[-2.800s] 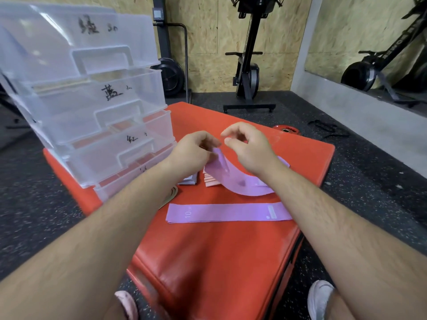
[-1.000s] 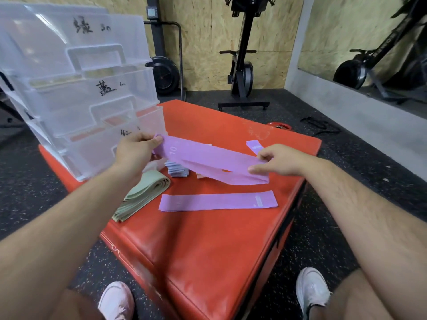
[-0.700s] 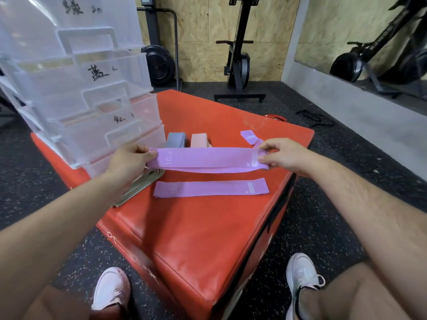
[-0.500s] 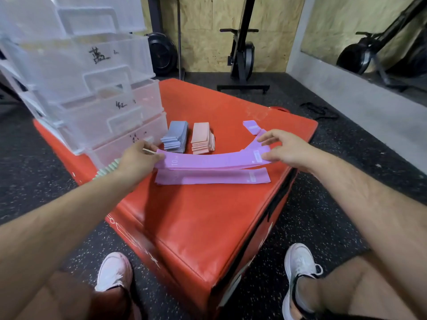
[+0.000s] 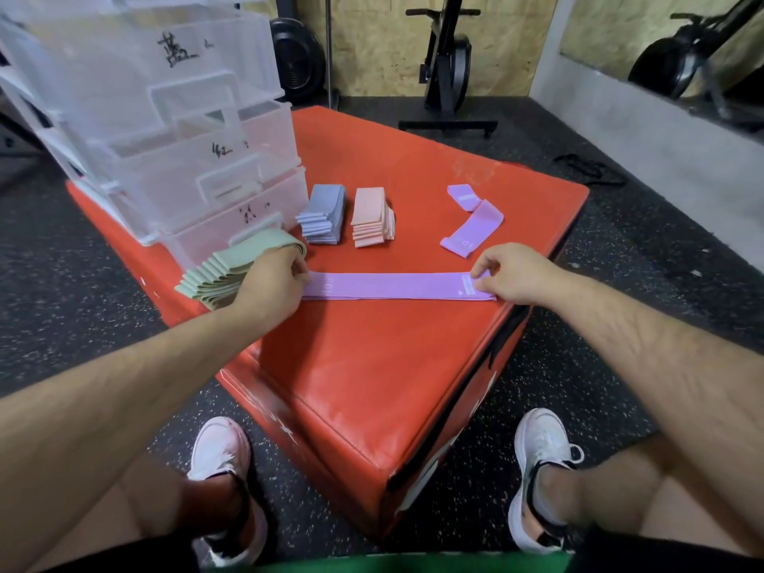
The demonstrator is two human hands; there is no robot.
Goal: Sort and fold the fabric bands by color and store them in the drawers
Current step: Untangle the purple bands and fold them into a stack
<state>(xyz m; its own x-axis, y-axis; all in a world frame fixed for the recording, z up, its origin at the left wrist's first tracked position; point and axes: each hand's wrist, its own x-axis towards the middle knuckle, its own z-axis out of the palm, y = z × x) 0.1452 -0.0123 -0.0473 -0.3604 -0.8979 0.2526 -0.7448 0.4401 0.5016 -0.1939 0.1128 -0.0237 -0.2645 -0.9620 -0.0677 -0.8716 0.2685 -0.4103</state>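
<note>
Left hand: the left hand (image 5: 273,283) pinches the left end of the purple band (image 5: 392,285) with curled fingers (image 5: 301,270).
Right hand: the right hand (image 5: 510,275) grips the labelled right end, fingers curled onto it.
Band position: it lies flat and straight on the red padded box (image 5: 372,366), near the front edge.
What changed: half a second ago this band arched in the air above a second purple band (image 5: 413,299). Now it is laid on top, and the lower one shows only as a thin edge, as far as I can tell.
Meaning: the two purples look aligned and ready to fold together.
Left to do: a loose purple band (image 5: 473,229) lies behind. The blue stack (image 5: 324,215), pink stack (image 5: 372,221) and green bands (image 5: 231,266) sit outside the drawers (image 5: 186,130).
</note>
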